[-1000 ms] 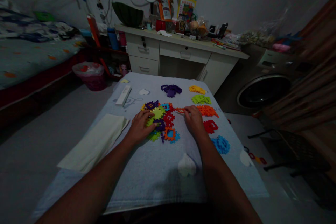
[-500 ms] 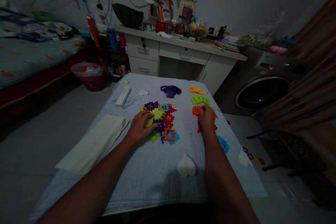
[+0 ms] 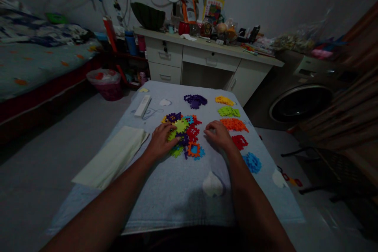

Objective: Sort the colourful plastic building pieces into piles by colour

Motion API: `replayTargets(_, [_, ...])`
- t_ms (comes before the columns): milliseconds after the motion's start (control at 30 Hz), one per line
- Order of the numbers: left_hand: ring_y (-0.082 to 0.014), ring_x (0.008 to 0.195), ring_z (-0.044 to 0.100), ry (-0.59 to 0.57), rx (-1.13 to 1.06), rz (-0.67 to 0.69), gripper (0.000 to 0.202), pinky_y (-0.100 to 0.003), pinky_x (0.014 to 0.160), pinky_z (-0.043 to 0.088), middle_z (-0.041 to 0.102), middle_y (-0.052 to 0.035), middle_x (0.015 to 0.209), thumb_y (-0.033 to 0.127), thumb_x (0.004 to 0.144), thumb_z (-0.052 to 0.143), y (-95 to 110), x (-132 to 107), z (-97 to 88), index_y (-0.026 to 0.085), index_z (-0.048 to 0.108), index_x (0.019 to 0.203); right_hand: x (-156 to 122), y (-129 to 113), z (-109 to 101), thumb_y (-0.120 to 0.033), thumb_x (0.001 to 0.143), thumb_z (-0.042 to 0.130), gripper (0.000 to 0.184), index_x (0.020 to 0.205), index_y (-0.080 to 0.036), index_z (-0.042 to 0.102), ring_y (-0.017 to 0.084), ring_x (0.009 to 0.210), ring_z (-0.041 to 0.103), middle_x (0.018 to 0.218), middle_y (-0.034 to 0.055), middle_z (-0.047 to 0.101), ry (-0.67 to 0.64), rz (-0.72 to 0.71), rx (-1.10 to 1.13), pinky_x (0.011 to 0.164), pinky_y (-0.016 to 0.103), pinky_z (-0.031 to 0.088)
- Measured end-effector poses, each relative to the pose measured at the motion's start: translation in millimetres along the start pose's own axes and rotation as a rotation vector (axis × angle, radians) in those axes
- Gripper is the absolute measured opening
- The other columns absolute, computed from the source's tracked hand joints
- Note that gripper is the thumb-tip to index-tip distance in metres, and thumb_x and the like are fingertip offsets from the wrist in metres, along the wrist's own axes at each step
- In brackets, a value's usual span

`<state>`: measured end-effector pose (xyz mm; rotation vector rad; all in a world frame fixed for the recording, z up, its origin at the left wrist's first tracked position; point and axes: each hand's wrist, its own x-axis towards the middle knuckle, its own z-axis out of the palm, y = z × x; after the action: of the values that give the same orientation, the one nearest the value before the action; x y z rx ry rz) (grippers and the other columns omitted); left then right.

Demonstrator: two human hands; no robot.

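The left hand lies flat on the near-left edge of the mixed pile, fingers loosely spread over a yellow-green piece, just as it lay half a second ago. The right hand is what has changed: half a second back it was out over the orange stack on the right, and now it is back at the pile's right edge, beside the red piece. Its fingers are curled down toward the cloth, and nothing shows between them (though the light is poor, so I cannot tell for sure whether they pinch anything).

That round trip reads, as a judgement, as one orange piece dropped on its stack and the hand returned for another. The sorting looks well along but not finished, since the pile still holds purple, red, orange, blue and green pieces overlapping one another.

The sorted stacks sit on the far and right side of the cloth-covered desk: purple farthest, then yellow, green, orange, red and blue running nearer down the right edge. All are apart from the pile.

On the left a folded pale cloth lies near the desk edge, and a white remote lies farther back. A small white shape sits near, between the forearms.
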<state>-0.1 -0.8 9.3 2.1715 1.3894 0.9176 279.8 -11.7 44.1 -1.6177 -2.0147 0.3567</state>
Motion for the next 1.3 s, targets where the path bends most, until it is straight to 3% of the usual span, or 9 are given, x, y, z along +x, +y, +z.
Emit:
replayTargets(133, [-0.0299,0.123,0.051,0.002,0.01,0.004,0.036,-0.049,0.106,0.04,0.055,-0.0088,0.127,0.041,0.083,0.062,0,0,-0.3,0.024,0.06,0.115,-4,-23,11,-0.03,0.076,0.075,0.02,0.082,-0.018,0.06,0.017,0.083,0.051,0.087,0.0016,0.059,-0.195,-0.167,0.124,0.078,0.029,0.037])
replayTargets(233, [-0.0306,0.125,0.05,0.0,0.027,0.001,0.038,-0.049,0.107,0.039,0.054,-0.0099,0.129,0.042,0.083,0.062,-2,1,0.5,0.023,0.06,0.116,-6,-30,15,-0.025,0.074,0.076,0.022,0.083,-0.018,0.058,0.015,0.08,0.049,0.084,-0.0007,0.056,-0.28,-0.233,0.133,0.074,0.027,0.035])
replayTargets(433, [-0.0324,0.125,0.049,0.017,0.098,0.026,0.042,-0.052,0.106,0.037,0.054,-0.0103,0.132,0.048,0.083,0.062,2,-1,0.0,0.022,0.062,0.116,-6,-29,23,-0.009,0.075,0.067,0.013,0.076,-0.017,0.057,0.014,0.076,0.049,0.079,-0.0008,0.055,-0.287,-0.222,0.122,0.072,0.026,0.033])
replayTargets(700, [-0.0358,0.13,0.043,0.052,0.205,0.191,0.068,-0.055,0.108,0.032,0.05,-0.0124,0.138,0.07,0.071,0.069,14,-9,-1.3,0.025,0.061,0.121,-6,-29,27,-0.014,0.078,0.061,0.005,0.079,-0.018,0.058,0.012,0.07,0.048,0.075,-0.0021,0.056,-0.053,0.012,0.221,0.066,0.024,0.034])
replayTargets(833, [-0.0379,0.134,0.038,0.028,0.286,0.281,0.076,-0.06,0.113,0.024,0.047,-0.0147,0.143,0.071,0.068,0.071,24,-13,-2.7,0.024,0.058,0.127,-4,-24,28,-0.024,0.079,0.061,0.006,0.08,-0.02,0.057,0.012,0.064,0.048,0.07,-0.0041,0.055,0.047,0.086,0.315,0.063,0.024,0.035])
replayTargets(1033, [-0.0383,0.136,0.036,-0.021,0.325,0.292,0.068,-0.062,0.114,0.021,0.048,-0.0152,0.143,0.06,0.071,0.074,31,-18,-1.8,0.023,0.06,0.126,1,-10,14,-0.028,0.074,0.062,0.012,0.079,-0.02,0.055,0.013,0.062,0.048,0.067,-0.0043,0.053,0.254,0.176,0.385,0.061,0.024,0.036])
replayTargets(1167, [-0.0377,0.134,0.038,-0.036,0.304,0.276,0.06,-0.06,0.113,0.025,0.049,-0.0144,0.141,0.055,0.075,0.071,29,-17,0.0,0.023,0.061,0.124,4,15,0,-0.03,0.072,0.061,0.013,0.078,-0.02,0.055,0.015,0.065,0.05,0.07,-0.0019,0.056,0.442,0.27,0.341,0.063,0.026,0.04])
replayTargets(1300, [-0.0372,0.133,0.039,-0.03,0.281,0.263,0.051,-0.059,0.112,0.028,0.05,-0.0145,0.139,0.048,0.078,0.069,27,-16,1.0,0.022,0.062,0.122,6,43,-8,-0.026,0.071,0.056,0.011,0.079,-0.019,0.06,0.018,0.069,0.054,0.073,0.0012,0.061,0.517,0.386,0.193,0.07,0.029,0.043])
